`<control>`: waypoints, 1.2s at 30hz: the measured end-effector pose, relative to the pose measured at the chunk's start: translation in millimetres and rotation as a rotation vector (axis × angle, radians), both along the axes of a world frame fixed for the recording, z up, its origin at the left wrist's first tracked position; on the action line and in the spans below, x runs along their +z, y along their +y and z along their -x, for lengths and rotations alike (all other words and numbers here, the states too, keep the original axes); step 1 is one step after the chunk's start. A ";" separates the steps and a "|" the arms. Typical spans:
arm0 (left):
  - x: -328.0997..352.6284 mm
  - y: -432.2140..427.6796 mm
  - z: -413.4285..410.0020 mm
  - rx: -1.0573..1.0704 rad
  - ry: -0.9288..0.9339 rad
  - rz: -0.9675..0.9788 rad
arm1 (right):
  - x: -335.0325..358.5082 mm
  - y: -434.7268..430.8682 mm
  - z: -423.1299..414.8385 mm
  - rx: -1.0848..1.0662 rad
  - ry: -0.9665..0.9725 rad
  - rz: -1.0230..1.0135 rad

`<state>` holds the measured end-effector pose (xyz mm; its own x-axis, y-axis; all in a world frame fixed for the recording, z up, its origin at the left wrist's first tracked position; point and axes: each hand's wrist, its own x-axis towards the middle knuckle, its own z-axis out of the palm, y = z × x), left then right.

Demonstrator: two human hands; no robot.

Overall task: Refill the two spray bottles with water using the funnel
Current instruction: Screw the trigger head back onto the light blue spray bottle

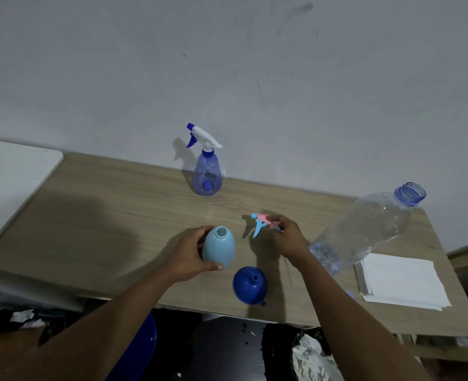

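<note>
Light-blue spray bottle (218, 247) — light, smooth plastic, likely slippery — gripped round its belly by left hand (187, 255); right hand (287, 239) pinches its trigger head (263, 222).

Your wooden table (103, 215) carries a clear spray bottle (207, 174) at 12 o'clock, funnel (248, 285) at 6, water bottle (364, 229) and papers (403, 281) at 3.

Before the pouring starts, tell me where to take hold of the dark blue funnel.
Grip the dark blue funnel by its wide rim, coming from above on the near right side. It lies mouth-down with the spout pointing up, so the rim is the broadest free edge; a small tab sticks out at its near edge. The right hand is closer but holds the spray head.
</note>
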<state>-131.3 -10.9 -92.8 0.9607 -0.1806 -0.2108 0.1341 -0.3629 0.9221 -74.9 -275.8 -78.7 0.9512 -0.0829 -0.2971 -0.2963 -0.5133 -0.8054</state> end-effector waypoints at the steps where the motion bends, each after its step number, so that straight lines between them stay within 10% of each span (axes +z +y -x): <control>1: -1.3 -0.8 -2.2 -0.001 0.002 0.009 | 3.2 0.2 -0.3 -0.029 -0.023 -0.044; 24: 165.3 -32.5 1.0 0.129 -0.415 0.020 | 346.1 31.6 46.4 0.082 -0.957 -0.509; 36: 243.0 -62.0 23.6 0.108 -0.538 0.022 | 363.4 40.5 77.8 0.181 -1.055 -0.443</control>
<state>-154.9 -72.9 150.2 0.9452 -0.0735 0.3182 -0.3231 -0.3527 0.8782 -152.8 -235.3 284.7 0.7310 -0.0077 0.6823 0.6790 -0.0906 -0.7285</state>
